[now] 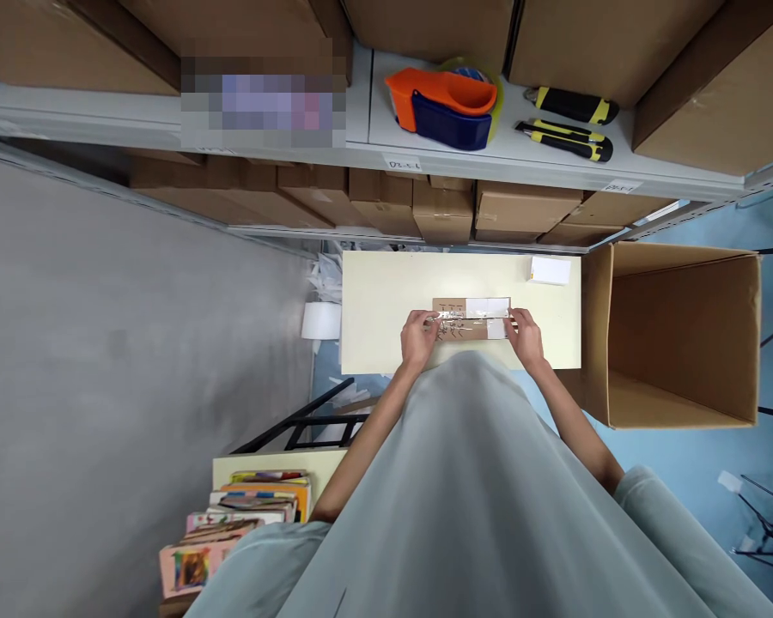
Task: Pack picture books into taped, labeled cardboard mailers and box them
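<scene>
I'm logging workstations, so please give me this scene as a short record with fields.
Left hand: at the left end of the cardboard parcel
Right hand: at its right end
Parcel: brown, handwritten marks, white patches, shiny strip running lengthwise
Table: pale, with a small white box near its far right corner
Shelf: orange-and-blue tape dispenser, two yellow-and-black box cutters, cartons
Right of table: open cardboard box
Lower left: books

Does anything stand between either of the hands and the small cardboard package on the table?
Nothing visible does: the left hand and right hand are at opposite ends of the cardboard package. The white box sits farther back, clear of both.
</scene>
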### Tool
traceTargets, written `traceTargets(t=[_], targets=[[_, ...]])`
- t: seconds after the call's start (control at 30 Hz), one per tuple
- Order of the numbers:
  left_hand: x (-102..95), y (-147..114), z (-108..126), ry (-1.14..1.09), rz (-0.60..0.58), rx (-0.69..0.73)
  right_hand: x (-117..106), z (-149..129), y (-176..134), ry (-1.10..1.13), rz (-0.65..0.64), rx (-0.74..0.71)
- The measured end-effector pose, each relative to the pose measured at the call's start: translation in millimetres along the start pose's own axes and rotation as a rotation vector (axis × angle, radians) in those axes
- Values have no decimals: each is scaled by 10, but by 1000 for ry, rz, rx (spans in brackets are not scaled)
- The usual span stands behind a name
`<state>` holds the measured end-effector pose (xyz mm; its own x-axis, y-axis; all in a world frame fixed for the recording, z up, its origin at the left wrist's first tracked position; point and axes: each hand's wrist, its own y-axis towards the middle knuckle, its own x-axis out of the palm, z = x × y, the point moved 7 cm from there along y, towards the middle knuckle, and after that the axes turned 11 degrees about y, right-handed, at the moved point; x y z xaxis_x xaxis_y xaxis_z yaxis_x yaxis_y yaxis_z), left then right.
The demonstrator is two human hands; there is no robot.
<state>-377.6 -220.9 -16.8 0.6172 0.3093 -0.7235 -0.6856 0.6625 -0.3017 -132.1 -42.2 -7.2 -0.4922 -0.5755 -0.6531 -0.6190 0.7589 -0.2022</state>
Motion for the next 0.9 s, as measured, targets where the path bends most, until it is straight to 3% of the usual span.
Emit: traceTargets(t=[0.27, 0.43, 0.57, 0.77, 0.9], targets=[[17, 85, 35, 61, -27, 33, -58, -45, 88, -156, -59, -21], [-149, 101, 121, 52, -20, 109, -244, -350, 182, -203, 8, -128], [-576, 287, 423, 1, 106, 219, -563, -892, 498, -123, 101, -277], [-1476, 741, 1364, -75, 359, 450, -1086, -2079, 1274, -69, 148, -520], [-1849, 987, 1839, -151, 488, 544, -1124, -2783, 1959, -149, 108, -675]])
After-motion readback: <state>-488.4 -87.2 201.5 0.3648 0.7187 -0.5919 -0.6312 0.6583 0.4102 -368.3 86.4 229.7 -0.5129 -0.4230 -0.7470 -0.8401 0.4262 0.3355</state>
